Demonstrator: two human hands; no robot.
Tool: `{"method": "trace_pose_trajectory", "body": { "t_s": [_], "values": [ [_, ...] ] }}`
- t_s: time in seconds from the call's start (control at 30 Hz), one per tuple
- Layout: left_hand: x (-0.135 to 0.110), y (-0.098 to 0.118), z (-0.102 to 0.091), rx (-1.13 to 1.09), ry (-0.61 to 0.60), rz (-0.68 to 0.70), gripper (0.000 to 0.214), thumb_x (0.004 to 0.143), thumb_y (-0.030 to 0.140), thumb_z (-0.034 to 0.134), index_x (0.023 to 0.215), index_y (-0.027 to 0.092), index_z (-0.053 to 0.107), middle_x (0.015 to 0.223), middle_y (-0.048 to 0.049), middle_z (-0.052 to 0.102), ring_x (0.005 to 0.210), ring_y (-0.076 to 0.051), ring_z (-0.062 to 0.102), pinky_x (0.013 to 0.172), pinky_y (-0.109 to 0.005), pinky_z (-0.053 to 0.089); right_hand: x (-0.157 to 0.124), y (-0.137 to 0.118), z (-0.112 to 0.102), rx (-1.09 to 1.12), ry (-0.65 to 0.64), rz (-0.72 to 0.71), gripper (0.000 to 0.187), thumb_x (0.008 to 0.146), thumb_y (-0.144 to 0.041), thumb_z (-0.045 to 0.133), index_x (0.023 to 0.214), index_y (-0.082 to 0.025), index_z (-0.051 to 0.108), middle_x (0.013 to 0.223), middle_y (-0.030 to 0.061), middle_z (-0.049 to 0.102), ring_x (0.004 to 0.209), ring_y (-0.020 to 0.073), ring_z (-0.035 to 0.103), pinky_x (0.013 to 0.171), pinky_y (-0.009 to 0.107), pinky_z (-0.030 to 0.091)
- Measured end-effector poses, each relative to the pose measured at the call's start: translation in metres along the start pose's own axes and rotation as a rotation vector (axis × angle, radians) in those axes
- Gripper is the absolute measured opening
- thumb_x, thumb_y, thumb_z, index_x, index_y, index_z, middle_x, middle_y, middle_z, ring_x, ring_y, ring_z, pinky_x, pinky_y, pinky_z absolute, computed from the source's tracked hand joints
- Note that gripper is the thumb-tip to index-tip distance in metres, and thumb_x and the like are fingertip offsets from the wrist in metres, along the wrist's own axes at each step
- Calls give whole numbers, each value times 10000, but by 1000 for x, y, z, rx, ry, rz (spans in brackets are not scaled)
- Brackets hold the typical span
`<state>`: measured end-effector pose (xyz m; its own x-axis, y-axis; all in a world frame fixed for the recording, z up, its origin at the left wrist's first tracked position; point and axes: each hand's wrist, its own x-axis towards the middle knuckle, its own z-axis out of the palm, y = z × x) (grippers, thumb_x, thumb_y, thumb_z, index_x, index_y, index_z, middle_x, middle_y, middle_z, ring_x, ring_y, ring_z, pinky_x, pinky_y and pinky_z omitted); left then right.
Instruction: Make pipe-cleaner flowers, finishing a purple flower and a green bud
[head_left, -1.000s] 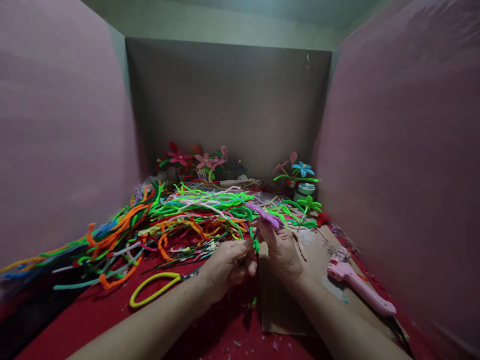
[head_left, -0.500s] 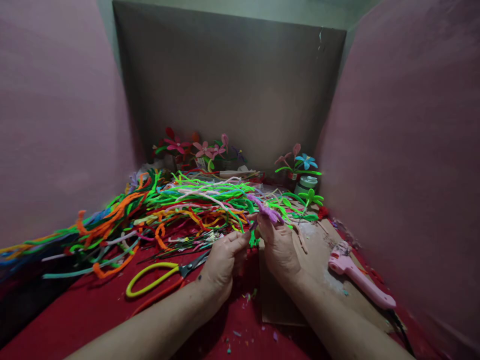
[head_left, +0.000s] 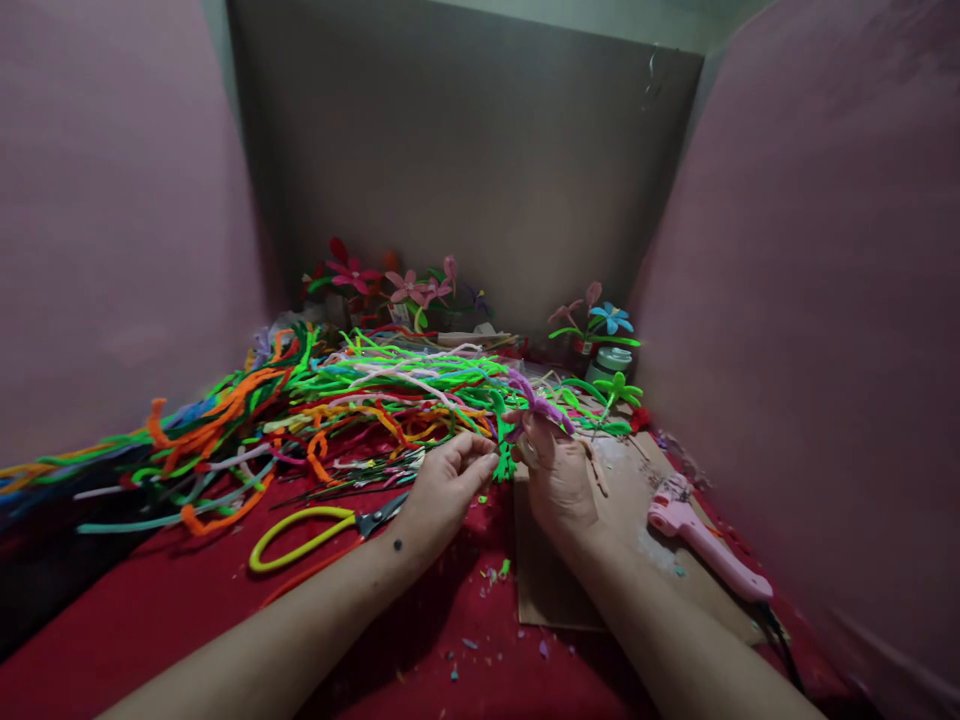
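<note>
A purple pipe-cleaner flower [head_left: 553, 410] is pinched between the thumb and fingers of my right hand [head_left: 561, 485], its petals rising above the fingertips. Close by on the left, my left hand [head_left: 442, 490] is closed in a pinch just below the flower; whatever sits between those fingertips is too small to make out. Green pipe cleaners [head_left: 504, 455] show in the gap between my hands. Under my left wrist lies a pair of scissors [head_left: 300, 538] with yellow and red handles, its blades partly covered by the hand.
Piled pipe cleaners [head_left: 405, 375] in many colours spread behind and left. A pink glue gun [head_left: 705, 545] rests on cardboard [head_left: 559, 595] at right. Finished flowers [head_left: 409, 287] stand along the back wall, near a jar [head_left: 611, 365]. Scraps dot the red cloth [head_left: 420, 650].
My left hand has shifted slightly away from the flower, leaving a wider gap between the hands. The purple flower has tilted, its petals now more upright. The view has moved a little.
</note>
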<state>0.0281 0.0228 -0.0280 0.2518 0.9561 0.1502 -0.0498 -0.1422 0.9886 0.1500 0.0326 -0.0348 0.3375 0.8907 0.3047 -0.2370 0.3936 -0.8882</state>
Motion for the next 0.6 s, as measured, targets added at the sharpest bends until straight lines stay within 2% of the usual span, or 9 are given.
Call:
{"method": "trace_pose_trajectory", "body": {
  "t_s": [0.07,0.13,0.2,0.27,0.47,0.53,0.6],
  "values": [
    [-1,0,0,80,-41,53,115,774,258,560,746,153,596,592,36,521,564,-96,449,569,-211,350,1,3,-1,20,-3,-8,206,748,-360,603,766,-167,671,689,15,636,632,126,516,592,258,419],
    [-1,-1,-1,133,-65,110,111,782,243,549,823,166,617,701,8,602,685,-131,533,660,-226,393,1,5,-1,15,-7,-19,206,745,-359,612,791,-169,676,721,28,660,669,140,539,617,270,436],
    [0,-2,-2,185,-38,162,190,764,250,580,939,186,618,885,-26,654,833,-169,572,752,-251,410,0,6,0,-6,-21,-28,208,744,-359,611,801,-171,682,755,40,680,698,153,559,645,284,452],
    [0,-3,-2,241,-2,197,247,758,279,599,991,199,613,976,-49,659,892,-193,583,790,-273,415,-2,6,3,-10,-39,-28,214,748,-357,606,824,-174,688,781,43,690,714,159,577,671,294,463],
    [-3,-1,4,320,51,259,184,808,264,542,958,207,631,962,-67,675,915,-210,600,818,-288,407,-13,4,12,28,-111,-13,220,754,-345,606,900,-204,692,870,26,699,821,170,599,769,305,467],
    [-3,2,8,237,64,218,175,809,255,534,937,197,638,913,-55,674,876,-196,599,790,-278,415,-14,4,13,48,-118,-13,217,748,-344,613,888,-200,695,841,26,699,823,177,602,766,312,469],
    [-2,5,10,55,39,99,161,797,256,543,897,178,642,794,-31,656,759,-163,592,689,-250,432,-15,3,12,86,-119,23,205,745,-350,616,848,-193,699,772,27,694,791,181,606,725,312,479]
  ]
}}
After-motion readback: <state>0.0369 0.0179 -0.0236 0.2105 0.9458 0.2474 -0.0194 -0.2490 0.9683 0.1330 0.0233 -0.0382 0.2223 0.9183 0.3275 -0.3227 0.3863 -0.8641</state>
